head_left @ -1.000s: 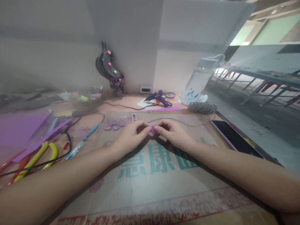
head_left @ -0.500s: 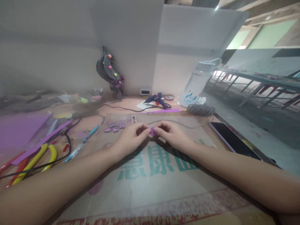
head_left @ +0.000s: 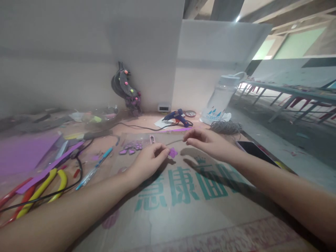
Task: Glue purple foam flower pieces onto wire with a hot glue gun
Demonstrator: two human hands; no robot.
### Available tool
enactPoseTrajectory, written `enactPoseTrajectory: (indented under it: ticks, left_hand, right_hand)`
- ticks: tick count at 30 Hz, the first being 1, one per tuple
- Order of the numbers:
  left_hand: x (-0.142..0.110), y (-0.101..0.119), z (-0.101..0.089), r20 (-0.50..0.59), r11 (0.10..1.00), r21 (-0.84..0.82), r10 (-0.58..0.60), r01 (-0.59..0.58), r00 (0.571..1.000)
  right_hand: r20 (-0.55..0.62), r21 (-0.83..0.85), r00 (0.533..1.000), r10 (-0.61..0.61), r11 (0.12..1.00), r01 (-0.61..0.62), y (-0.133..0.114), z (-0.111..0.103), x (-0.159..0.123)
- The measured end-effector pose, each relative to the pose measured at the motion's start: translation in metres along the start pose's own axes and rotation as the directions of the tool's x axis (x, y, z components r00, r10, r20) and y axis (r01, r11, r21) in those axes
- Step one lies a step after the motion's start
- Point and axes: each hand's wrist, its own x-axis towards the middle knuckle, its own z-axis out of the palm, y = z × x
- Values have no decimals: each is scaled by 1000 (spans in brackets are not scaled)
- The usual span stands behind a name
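Between the thumb and fingers of my left hand (head_left: 151, 159) is a small purple flower (head_left: 173, 152), its petals showing past the fingertips. My right hand (head_left: 206, 141) is raised to the right of the flower, apart from it, with fingers curved, a gap between thumb and fingers, and nothing visible in them. Just left of my left hand lie several small purple and grey flower and petal pieces (head_left: 131, 147). A small pink tool with a blade-like slot (head_left: 152, 139) rests behind my left hand. Beyond both hands is a blue glue gun (head_left: 176, 117).
A printed sheet (head_left: 168, 217) covers the table. At left are yellow-handled pliers (head_left: 39, 192), a blue pen (head_left: 96, 166) and purple sheets (head_left: 26, 152). At right stand a water bottle (head_left: 219, 99), grey yarn (head_left: 226, 127) and a phone (head_left: 256, 153). A decorated grey crescent (head_left: 127, 87) stands at the back.
My right hand has let go of the purple flower and moved up and to the right. My left hand still holds the flower, which shows more fully. The view has tilted up slightly.
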Motion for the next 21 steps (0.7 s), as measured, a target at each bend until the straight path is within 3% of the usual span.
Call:
enactPoseTrajectory:
  ticks: [4, 9, 15, 21]
  left_hand:
    - [0, -1, 1, 18, 999, -50, -3, 4, 1000]
    - [1, -1, 1, -11, 1000, -3, -2, 2, 1000]
    - [2, 2, -1, -51, 994, 109, 26, -20, 998]
    - [2, 1, -2, -32, 997, 73, 22, -19, 999]
  right_hand:
    - [-80, -205, 997, -15, 979, -2, 9, -30, 9]
    - [-119, -372, 992, -29, 928, -18, 43, -35, 54]
    - [-165, -322, 986, -13, 946, -41, 65, -22, 115]
    - [-252, -254, 967, 28, 963, -94, 71, 7, 133]
